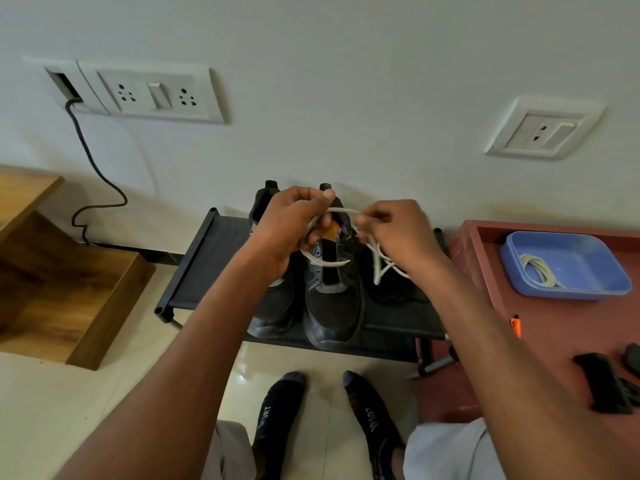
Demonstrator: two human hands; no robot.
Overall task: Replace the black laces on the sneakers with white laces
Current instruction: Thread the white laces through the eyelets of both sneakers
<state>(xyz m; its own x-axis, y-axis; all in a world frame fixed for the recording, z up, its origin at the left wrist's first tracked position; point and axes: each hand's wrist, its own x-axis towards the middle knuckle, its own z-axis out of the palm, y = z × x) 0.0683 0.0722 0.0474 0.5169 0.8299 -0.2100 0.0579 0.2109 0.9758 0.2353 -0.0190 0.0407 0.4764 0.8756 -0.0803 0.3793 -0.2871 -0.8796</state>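
Two black sneakers stand side by side on a low black rack near the wall, toes toward the person; the right sneaker is at the centre of the view, and the left sneaker is just beside it at 9 o'clock, partly hidden by the forearm; a third dark shoe lies at 3 o'clock of the pair. A white lace crosses the lower eyelets of the right sneaker, and its two ends rise up to the hands; the left hand is above the tongue of this sneaker, its fingers curled and closed around one end of the lace; the right hand is at 3 o'clock of the left hand, near it but apart, and its fingertips pinch the other end, from which loose loops hang down over the third shoe. At 3 o'clock of the rack there is a reddish table; on it a blue tray holds a second white lace, coiled; at 5 o'clock of the tray lie an orange small object and some black objects which I cannot identify. On the wall at 11 o'clock is a socket panel with a black cable hanging from it; at 6 o'clock the person's feet in black socks rest on the tiled floor.
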